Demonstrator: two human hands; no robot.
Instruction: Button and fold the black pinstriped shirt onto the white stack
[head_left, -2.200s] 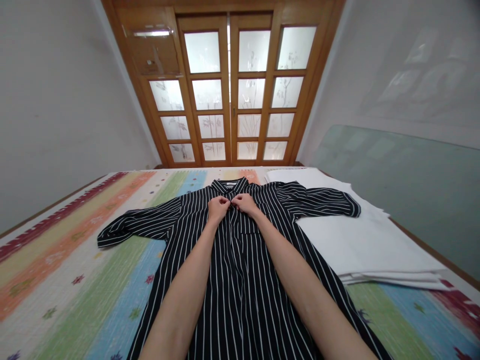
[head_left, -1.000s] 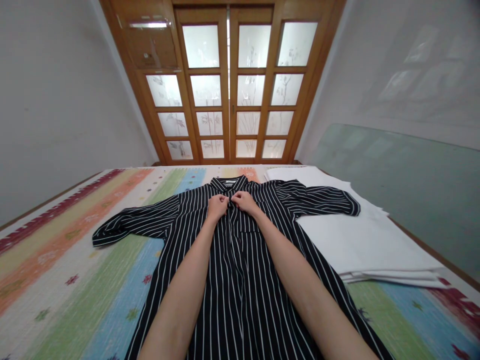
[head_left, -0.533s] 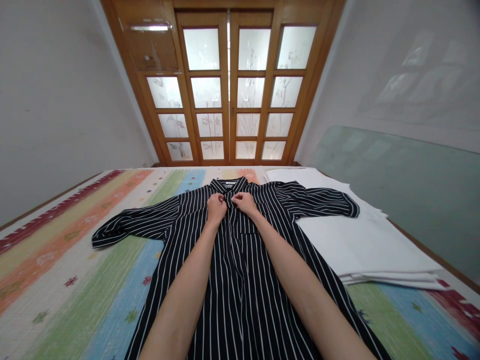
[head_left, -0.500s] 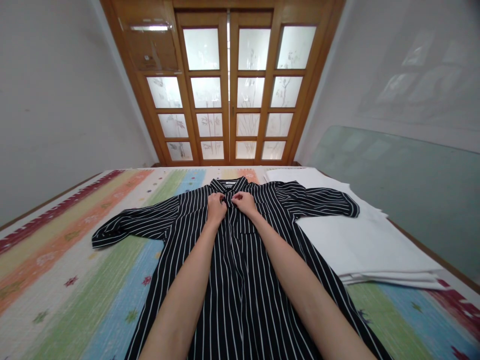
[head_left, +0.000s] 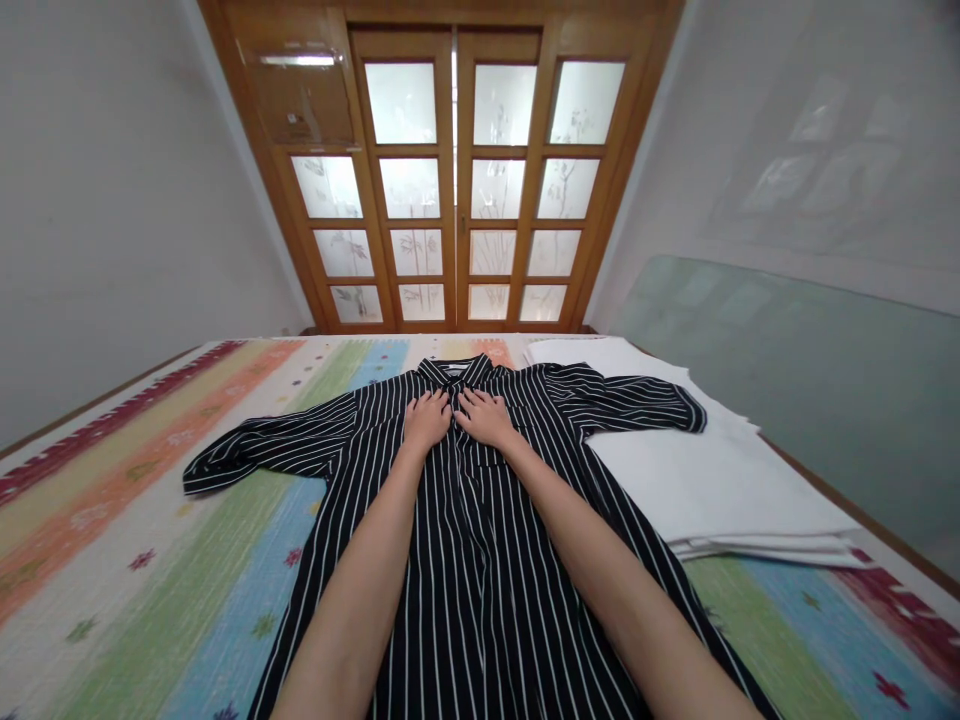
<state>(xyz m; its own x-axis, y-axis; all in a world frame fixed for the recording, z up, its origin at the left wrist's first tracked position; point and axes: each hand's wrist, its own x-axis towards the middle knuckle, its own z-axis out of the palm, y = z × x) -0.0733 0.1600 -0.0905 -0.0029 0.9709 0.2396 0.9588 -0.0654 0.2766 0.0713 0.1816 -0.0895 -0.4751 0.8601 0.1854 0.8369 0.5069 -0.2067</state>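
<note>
A black shirt with white stripes [head_left: 450,560] lies face up, its collar [head_left: 454,370] at the far end and both sleeves spread out sideways. My left hand [head_left: 427,418] rests flat on the upper chest, left of the front placket, with its fingers stretched toward the collar. On the other side of the placket, my right hand [head_left: 484,417] also lies palm down on the fabric, fingers spread. Both hands touch the cloth without gripping it. My forearms reach over the lower part of the shirt.
Beneath the shirt is a striped, colourful cloth [head_left: 180,560] with small star shapes. Folded white fabric [head_left: 720,480] lies at the right, partly under the right sleeve. A pale green panel [head_left: 795,350] leans along the right wall. Wooden glazed doors [head_left: 457,180] stand beyond the far edge.
Both hands were pinching the placket just below the collar. Now the fingers have let go and lie spread flat on the chest, slightly nearer to me. The shirt stays in place.
</note>
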